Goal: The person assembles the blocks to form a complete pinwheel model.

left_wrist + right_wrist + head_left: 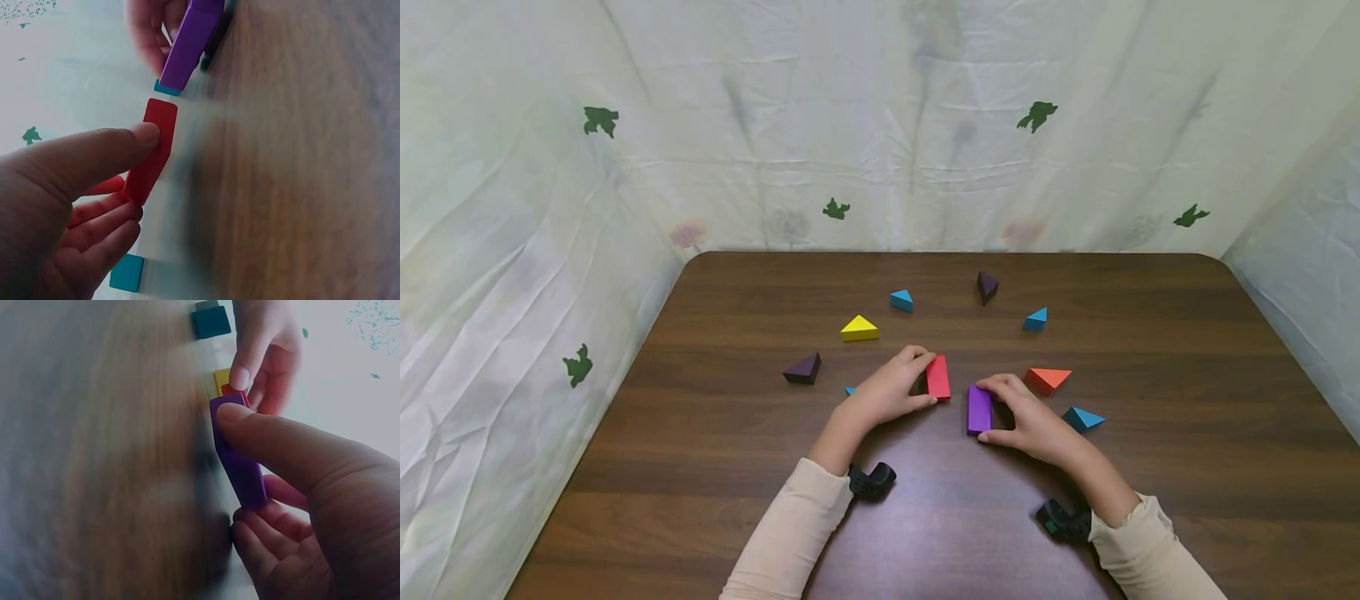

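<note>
Between the thumb and fingers of my left hand (pixel 891 387) a red block (pixel 938 378) is pinched by its two ends, near the middle of the table. My right hand (pixel 1032 421) holds a purple block (pixel 979 409) the same way, thumb at its near end and fingers at its far end. A narrow gap separates the two blocks. In the left wrist view the red block (pixel 153 150) shows a slanted lower face, and the purple block (pixel 192 44) is beyond it. The right wrist view has the purple block (pixel 239 453) in front, overlapping the red one.
Around the hands on the brown table (pixel 700 517) lie several triangular blocks: yellow (pixel 860 330), orange (pixel 1047 380), dark ones (pixel 802 369) and blue ones (pixel 901 301). One blue block (pixel 849 391) is mostly hidden behind the left hand. White cloth (pixel 880 125) hangs behind the table.
</note>
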`<state>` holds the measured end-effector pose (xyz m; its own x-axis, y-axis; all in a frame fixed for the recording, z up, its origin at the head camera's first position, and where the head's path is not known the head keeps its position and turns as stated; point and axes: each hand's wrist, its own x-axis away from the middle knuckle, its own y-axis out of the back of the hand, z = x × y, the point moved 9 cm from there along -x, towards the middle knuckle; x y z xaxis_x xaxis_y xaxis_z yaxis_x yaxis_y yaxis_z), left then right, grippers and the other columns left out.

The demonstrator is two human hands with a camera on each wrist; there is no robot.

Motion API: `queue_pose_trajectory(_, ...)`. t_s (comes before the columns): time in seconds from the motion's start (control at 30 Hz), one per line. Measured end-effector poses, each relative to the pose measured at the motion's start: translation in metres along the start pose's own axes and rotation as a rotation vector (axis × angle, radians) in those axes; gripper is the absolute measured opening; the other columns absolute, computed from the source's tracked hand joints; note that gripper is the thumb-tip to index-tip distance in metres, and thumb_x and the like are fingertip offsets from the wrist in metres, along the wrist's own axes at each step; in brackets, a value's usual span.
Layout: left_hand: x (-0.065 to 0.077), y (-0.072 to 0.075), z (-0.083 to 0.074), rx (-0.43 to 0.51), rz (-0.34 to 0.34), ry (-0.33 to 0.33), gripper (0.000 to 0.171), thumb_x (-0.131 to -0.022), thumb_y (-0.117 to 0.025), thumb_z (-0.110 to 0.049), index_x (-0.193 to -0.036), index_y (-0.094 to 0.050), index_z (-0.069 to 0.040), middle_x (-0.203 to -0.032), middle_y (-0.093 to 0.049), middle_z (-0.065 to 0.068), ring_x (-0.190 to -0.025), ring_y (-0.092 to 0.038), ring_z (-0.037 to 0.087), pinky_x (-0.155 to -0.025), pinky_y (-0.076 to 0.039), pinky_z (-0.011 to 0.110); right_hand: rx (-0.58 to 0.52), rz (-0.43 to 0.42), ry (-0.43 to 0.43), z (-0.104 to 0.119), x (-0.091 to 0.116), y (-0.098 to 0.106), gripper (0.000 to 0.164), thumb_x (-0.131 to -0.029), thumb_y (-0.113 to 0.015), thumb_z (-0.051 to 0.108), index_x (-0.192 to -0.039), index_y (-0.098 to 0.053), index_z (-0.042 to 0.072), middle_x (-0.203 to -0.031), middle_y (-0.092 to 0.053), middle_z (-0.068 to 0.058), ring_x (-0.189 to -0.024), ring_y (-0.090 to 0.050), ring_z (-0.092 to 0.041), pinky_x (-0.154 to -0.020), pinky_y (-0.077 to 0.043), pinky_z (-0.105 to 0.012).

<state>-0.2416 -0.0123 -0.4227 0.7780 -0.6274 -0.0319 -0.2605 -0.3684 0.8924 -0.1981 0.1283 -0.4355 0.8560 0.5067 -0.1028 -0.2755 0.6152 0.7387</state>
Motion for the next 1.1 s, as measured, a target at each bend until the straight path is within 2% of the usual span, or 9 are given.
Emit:
queue_pose_trajectory(0.53,0.002,-0.008,-0.005,-0.014,-0.028,-0.015,0.059,-0.082,-0.067,-0.025,-0.128,-0.044,0.002,-0.122,-0.043,0.016,-0.108,-0.048,0.025,-0.094,-0.037,0.032,0.022,0.060,0.025,0.007,0.003,-0.009,0.065,-0.072,-0.076,0.024,-0.127,-0.046,0.006,-0.124,-0.043,-0.007,-0.111,-0.043,-0.020,-0.091,-0.039,-0.040)
queue_pose_trajectory(0.8,0.002,-0.010,-0.005,0.007,-0.014,0.004,0.057,-0.083,-0.065,-0.026,-0.129,-0.044,0.001,-0.123,-0.043,0.014,-0.108,-0.048,0.024,-0.093,-0.038,0.032,0.027,0.121,0.030,0.012,0.006,-0.015,0.066,-0.074,-0.075,0.028,-0.129,-0.044,0.008,-0.125,-0.043,-0.005,-0.113,-0.042,-0.021,-0.091,-0.038,-0.043)
queue_pose_trajectory(1.1,0.003,-0.014,-0.004,0.020,-0.003,0.013,0.061,-0.085,-0.063,-0.031,-0.132,-0.040,0.000,-0.129,-0.039,0.012,-0.114,-0.045,0.023,-0.095,-0.036,0.031,0.019,0.105,0.019,0.016,0.004,-0.017,0.065,-0.073,-0.076,0.028,-0.125,-0.044,0.007,-0.124,-0.045,-0.006,-0.112,-0.043,-0.021,-0.092,-0.037,-0.043)
